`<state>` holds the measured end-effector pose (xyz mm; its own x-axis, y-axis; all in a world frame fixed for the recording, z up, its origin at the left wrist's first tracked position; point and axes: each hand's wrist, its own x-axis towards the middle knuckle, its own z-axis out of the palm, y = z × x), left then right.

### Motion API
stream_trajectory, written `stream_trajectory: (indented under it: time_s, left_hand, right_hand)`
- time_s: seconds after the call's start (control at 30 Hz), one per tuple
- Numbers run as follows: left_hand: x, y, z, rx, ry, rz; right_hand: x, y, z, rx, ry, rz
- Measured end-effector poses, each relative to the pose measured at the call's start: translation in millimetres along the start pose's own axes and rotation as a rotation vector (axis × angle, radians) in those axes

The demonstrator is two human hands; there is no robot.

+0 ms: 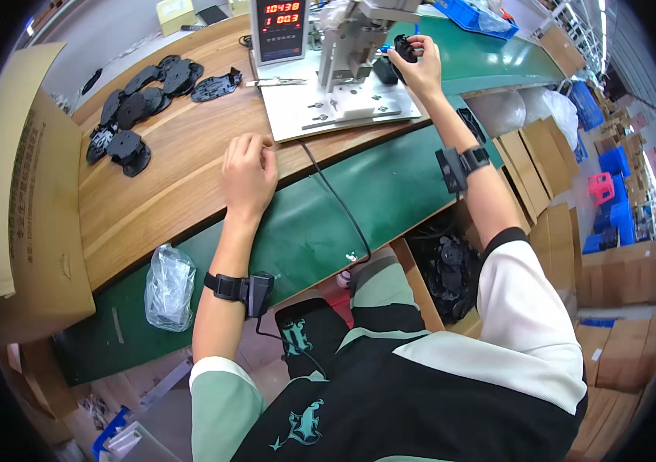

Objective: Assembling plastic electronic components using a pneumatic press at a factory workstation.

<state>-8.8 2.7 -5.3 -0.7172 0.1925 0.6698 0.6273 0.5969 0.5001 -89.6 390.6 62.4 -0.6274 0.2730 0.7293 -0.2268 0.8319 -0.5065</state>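
While the right hand [422,71] is raised at the right side of the metal press [355,50], it pinches a small black part [403,48] between thumb and fingers, the grip closed snugly on it. That part sits up at the fingertips, just right of the press column and beyond the right half of the pale base plate [285,115]. The fingers cover some of it, so I cannot tell its long axis with any certainty. From the held part, the white block [355,106] on the plate lies to the left and nearer the body, so the way between them runs leftward and back toward the person, with the right hand clearly the nearer one.

The left hand [249,173] rests palm down on the wooden board [181,181], near its front edge and just left of the plate's near corner. Its fingers are loosely curled and nothing shows in them; the palm is hidden, so whether anything is under it I cannot tell.

Farther off, beyond the left hand and to its left, a flat black piece [216,85] lies alone, its long axis slanting from near left to far right, toward the display box [280,31]. The heap of black parts [143,96] lies further left, well apart from the right hand and nearer the left
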Motion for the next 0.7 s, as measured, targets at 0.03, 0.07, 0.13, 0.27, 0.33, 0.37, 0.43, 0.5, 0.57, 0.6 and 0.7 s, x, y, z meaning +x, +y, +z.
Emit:
stream_trajectory:
  time_s: [0.03, 0.07, 0.13, 0.27, 0.33, 0.37, 0.43, 0.5, 0.57, 0.6, 0.7]
  left_hand:
    - [0.2, 0.6, -0.9, 0.006, 0.008, -0.013]
    - [0.9, 1.5, -1.3, 0.016, 0.007, 0.004]
    - [0.0, 1.2, -4.2, 0.033, -0.009, 0.003]
    - [-0.4, 0.8, -2.9, 0.022, -0.006, -0.001]
    - [-1.4, 0.4, -3.1, 0.024, -0.003, -0.003]
    - [-1.4, 0.8, -3.0, 0.023, 0.000, 0.000]
    - [0.0, 1.8, -3.1, 0.029, 0.018, 0.018]
    - [1.2, 3.3, -2.6, 0.034, 0.036, 0.039]
    - [0.5, 4.2, -3.2, 0.029, 0.008, 0.013]
    - [-0.3, 3.7, -2.6, 0.029, 0.010, 0.014]
    - [-1.8, 1.1, -3.5, 0.016, 0.007, -0.012]
  right_hand:
    - [5.6, 3.6, 9.3, -0.048, -0.007, -0.026]
    - [7.7, 7.6, 16.0, -0.097, -0.012, -0.052]
    - [6.0, 10.6, 29.9, -0.151, -0.048, -0.059]
    - [2.2, 17.2, 39.3, -0.259, -0.025, -0.104]
    - [-2.6, 18.0, 38.0, -0.252, 0.006, -0.117]
    - [-7.2, 18.6, 36.9, -0.253, 0.004, -0.117]
    - [-17.2, 19.9, 34.9, -0.242, 0.038, -0.113]
    - [-29.0, 20.4, 28.9, -0.242, -0.011, -0.080]
    - [-34.8, 18.9, 25.1, -0.098, -0.079, -0.004]
    - [-33.8, 17.3, 21.2, -0.041, -0.097, 0.023]
    - [-34.7, 12.5, 24.5, 0.048, -0.101, 0.031]
